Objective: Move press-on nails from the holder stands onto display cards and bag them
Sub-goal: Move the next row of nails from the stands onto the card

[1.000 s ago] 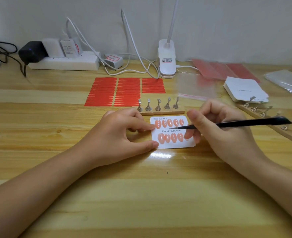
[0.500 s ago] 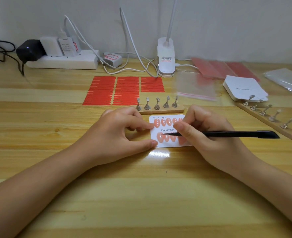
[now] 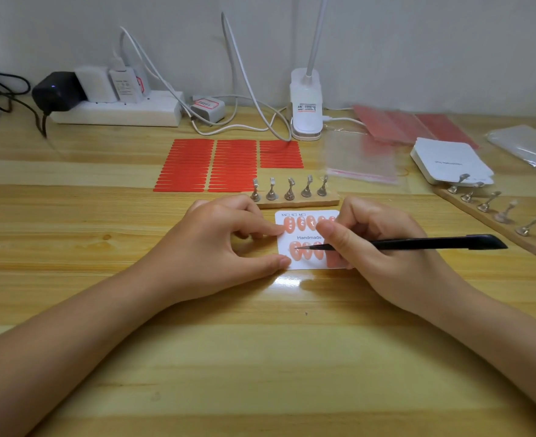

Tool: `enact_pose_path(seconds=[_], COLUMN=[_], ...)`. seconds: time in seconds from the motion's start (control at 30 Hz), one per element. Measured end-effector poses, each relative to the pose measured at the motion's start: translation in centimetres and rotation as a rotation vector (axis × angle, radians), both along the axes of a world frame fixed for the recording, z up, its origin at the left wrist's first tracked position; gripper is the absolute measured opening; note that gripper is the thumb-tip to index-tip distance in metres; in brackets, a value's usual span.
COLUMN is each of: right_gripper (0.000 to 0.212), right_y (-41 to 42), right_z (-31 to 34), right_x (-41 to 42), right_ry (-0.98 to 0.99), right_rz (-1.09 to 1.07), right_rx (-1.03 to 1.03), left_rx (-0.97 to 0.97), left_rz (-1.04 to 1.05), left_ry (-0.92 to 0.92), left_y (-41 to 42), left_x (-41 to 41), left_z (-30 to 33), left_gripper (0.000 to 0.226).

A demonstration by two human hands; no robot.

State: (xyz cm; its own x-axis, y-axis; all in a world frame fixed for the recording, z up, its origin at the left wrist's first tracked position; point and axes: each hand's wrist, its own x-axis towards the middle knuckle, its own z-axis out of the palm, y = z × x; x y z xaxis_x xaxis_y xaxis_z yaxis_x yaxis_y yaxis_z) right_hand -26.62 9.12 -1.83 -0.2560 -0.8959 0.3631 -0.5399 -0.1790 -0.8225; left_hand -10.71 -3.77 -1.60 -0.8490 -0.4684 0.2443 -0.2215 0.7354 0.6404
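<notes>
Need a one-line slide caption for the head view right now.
Left hand steadies the display card of orange press-on nails while right hand touches black tweezers to the lower row.

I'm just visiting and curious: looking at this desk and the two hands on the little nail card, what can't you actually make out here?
Head view only:
- Display card: its right part, with the row ends and the rest of "Handmade", is hidden by the right hand.
- Tweezers: whether the tip touches a nail is too small to tell.
- Card stack: print too small to read.
- Lamp: head cut off by the top edge.
- Left hand: covers the card's left edge.
</notes>
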Motion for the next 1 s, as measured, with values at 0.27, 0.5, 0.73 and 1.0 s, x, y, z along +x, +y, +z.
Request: enact_pose_path(seconds=[0.27,0.5,0.73,1.0], right_gripper=[0.033,0.036,0.034,0.033], right_y=[-0.1,0.0,0.1,0.0], right_z=[0.4,0.7,0.4,0.4], right_x=[0.0,-0.4,-0.4,-0.1], right_ry=[-0.069,-0.182,-0.132,-0.091], right_rz=[0.007,-0.037,0.001,-0.016], right_rx=[0.071,0.056,0.057,0.064], left_rx=[-0.033,-0.266,-0.416,-0.359], left_rz=[-0.024,-0.058,-0.128,-0.125], left_ry=[0.022,0.036,0.015,0.009], left_y=[-0.1,0.4,0.9,0.8], left_x=[0.0,0.5,0.4,0.4], left_z=[-0.2,0.1,0.5,0.4], left_gripper=[0.045,0.033,0.026,0.027])
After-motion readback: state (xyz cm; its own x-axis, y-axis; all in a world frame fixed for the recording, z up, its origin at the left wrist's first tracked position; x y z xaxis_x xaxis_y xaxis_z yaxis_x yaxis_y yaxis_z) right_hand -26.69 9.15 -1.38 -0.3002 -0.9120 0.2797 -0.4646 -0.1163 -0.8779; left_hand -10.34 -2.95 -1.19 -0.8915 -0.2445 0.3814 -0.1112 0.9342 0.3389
